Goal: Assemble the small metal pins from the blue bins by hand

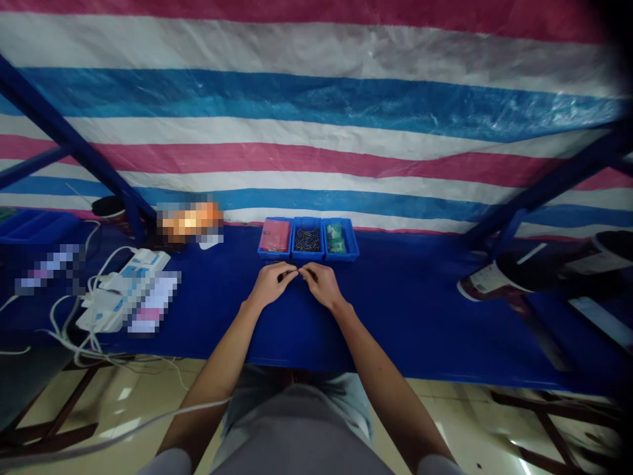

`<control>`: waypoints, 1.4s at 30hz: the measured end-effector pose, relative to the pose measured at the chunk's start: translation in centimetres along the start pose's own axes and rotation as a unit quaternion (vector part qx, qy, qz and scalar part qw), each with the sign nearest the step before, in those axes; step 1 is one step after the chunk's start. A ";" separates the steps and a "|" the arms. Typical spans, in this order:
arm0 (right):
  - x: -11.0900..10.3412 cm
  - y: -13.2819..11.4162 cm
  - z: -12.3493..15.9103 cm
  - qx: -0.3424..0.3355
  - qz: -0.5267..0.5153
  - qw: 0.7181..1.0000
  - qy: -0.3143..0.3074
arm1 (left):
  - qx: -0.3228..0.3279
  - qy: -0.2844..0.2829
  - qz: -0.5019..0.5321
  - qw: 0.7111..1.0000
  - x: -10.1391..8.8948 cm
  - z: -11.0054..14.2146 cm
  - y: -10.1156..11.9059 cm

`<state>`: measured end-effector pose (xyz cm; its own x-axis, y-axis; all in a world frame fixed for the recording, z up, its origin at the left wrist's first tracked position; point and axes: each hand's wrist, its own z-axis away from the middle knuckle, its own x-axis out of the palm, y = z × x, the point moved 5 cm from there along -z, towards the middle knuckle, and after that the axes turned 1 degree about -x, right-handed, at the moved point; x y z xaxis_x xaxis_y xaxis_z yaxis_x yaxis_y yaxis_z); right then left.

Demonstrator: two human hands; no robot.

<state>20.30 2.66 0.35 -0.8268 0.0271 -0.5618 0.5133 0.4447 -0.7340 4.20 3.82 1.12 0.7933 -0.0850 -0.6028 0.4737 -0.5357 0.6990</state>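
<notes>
My left hand [271, 282] and my right hand [320, 282] rest on the blue table cover [410, 310], fingertips meeting at the middle. Both are pinched shut around a small dark part that is too tiny to name. Just beyond the hands stand three small blue bins in a row. The left bin [275, 237] holds pink bags. The middle bin [307, 239] holds several small dark metal pieces. The right bin [339, 239] holds greenish-white pieces.
White power strips [123, 290] with trailing cables lie at the left. Rolls of tape [499, 280] lie on their side at the right. Blue shelf struts [74, 142] slant up on both sides before a striped tarp [316, 112]. The table's front edge lies near my lap.
</notes>
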 end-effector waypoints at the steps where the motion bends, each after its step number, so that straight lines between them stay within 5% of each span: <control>1: 0.0 0.0 0.0 0.001 0.002 1.000 -0.002 | 0.000 0.000 0.000 1.000 0.0 0.0 0.0; 23: 0.2 0.0 0.2 -0.010 -0.065 0.998 0.025 | -0.028 -0.041 0.001 0.999 0.0 0.0 -0.1; 42: 0.3 0.0 0.1 -0.019 -0.036 0.999 0.024 | -0.025 -0.008 0.008 1.000 0.1 0.0 -0.4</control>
<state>20.11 2.59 0.14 -0.8719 0.0370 -0.4883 0.4440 0.4804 -0.7564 4.04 4.03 0.75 0.7947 -0.1076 -0.5974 0.4799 -0.4913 0.7269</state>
